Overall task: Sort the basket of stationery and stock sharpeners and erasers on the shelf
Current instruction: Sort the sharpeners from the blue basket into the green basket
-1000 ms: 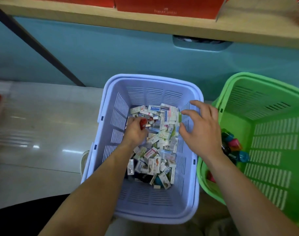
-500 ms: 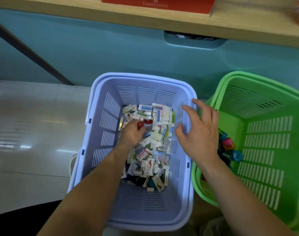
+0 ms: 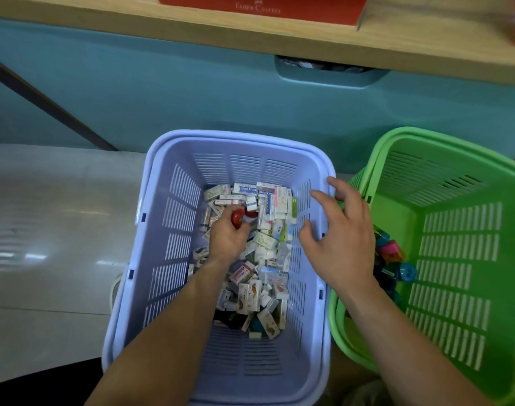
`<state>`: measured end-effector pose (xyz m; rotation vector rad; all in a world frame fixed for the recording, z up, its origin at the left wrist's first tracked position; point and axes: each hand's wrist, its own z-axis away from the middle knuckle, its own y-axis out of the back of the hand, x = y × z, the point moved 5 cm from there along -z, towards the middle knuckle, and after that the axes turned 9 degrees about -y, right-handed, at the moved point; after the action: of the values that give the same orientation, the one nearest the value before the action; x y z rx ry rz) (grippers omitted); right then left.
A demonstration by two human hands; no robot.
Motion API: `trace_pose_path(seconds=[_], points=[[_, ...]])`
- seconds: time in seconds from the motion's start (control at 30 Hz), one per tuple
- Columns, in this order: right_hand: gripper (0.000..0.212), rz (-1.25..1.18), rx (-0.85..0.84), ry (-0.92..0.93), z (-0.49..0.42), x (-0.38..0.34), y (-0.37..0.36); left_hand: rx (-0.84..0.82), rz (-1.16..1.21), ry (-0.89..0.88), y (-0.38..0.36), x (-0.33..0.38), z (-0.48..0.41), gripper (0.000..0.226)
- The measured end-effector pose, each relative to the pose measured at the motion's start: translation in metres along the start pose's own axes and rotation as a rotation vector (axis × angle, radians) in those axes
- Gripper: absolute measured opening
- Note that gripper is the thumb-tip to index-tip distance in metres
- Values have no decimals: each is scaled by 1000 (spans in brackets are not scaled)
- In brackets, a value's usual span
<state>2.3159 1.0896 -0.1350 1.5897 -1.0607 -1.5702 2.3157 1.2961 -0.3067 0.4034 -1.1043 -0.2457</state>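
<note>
Lilac basket (image 3: pixel 168 259): we see it standing on the pale floor (image 3: pixel 51 230), its far edge near the teal cabinet front (image 3: pixel 162 92) and its right edge just beside the green basket (image 3: pixel 455 230).
Erasers (image 3: pixel 269 244): a loose heap of small boxed erasers lies on the lilac basket's bottom, thickest toward its far right corner. The slatted bottom shows along the near edge.
Left hand (image 3: pixel 228 238): it reaches into the heap toward the far edge, back of the hand up. Its grip is clamped on a small red item (image 3: pixel 238 218), pinched between thumb and curled fingers.
Red item: round and glossy, held just above the erasers, with a second red piece (image 3: pixel 251 213) just beside it. We cannot tell exactly what either is.
Right hand (image 3: pixel 344 238): it hangs over the lilac basket's right edge, palm down. Its grip is apart, the fingers spread and holding nothing. We cannot tell whether a fingertip touches the rim.
Sharpeners (image 3: pixel 394 252): a pink, blue and teal cluster lies along the green basket's left edge, partly hidden behind the right hand.
Shelf (image 3: pixel 426 45): a wooden board runs above the cabinet front, carrying a red box (image 3: pixel 265 7).
</note>
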Motion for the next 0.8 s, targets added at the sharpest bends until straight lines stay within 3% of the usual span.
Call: trace_pose_path(seconds=[0.13, 0.2, 0.33, 0.6, 0.67, 0.8], points=[[45, -2, -3, -3, 0, -1, 0, -218, -228, -62, -5, -2, 3, 30], [44, -7, -4, -3, 0, 0, 0, -205, -274, -132, -1, 7, -3, 25], [44, -1, -19, -13, 1, 1, -1, -154, -448, -439, 1, 33, -22, 47], [44, -9, -28, -18, 0, 1, -1, -479, -989, -591, 20, -7, -5, 68], [44, -16, -31, -14, -1, 0, 0, -431, -968, -517, 30, -6, 3, 58], [42, -20, -35, -8, 1, -1, 0, -170, -733, -455, 37, 23, 8, 22]])
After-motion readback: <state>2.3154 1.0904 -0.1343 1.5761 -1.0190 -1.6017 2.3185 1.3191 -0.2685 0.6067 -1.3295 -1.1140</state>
